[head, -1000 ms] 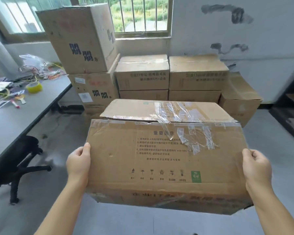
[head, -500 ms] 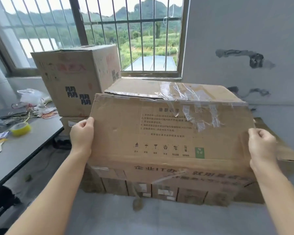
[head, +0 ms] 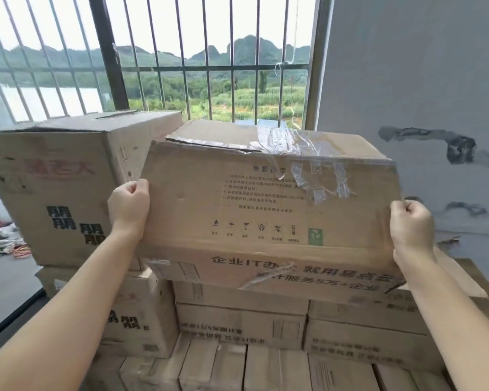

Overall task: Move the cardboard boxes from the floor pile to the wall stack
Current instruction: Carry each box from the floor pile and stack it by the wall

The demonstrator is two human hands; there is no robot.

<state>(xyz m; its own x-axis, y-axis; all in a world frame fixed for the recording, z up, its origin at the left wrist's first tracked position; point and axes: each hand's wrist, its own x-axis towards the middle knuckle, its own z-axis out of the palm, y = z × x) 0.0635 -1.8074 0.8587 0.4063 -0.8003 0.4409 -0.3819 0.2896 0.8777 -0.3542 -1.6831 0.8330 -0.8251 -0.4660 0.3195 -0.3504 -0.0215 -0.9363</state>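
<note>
Behind everything runs a barred window (head: 181, 66) with green hills beyond it, and a grey wall (head: 407, 80) with dark smears stands to its right. Below the window sits the stack (head: 237, 320) of cardboard boxes, in several layers, the lowest ones showing narrow ends toward you.

You hold the box (head: 266, 210) up in front of the window's lower edge, above the stack. Its printed long side faces you, with a row of small handling symbols and a green square low on that face. Torn clear tape (head: 308, 153) hangs across its top flap and down the front. Whether its underside touches the stack's top layer, you cannot tell from this view.

Your left hand (head: 129, 206) grips the box's left edge, fingers curled round the corner out of sight and thumb on the front. Your right hand (head: 411, 224) grips the right edge in the same way, knuckles bent toward you.

Left of the box, below the window's left half, a tall carton (head: 54, 193) with bold dark characters stands on another carton (head: 141, 320), just beside your left hand. Farther left, a dark desk (head: 9, 286) edge shows with coloured wires (head: 0, 241) on it.
</note>
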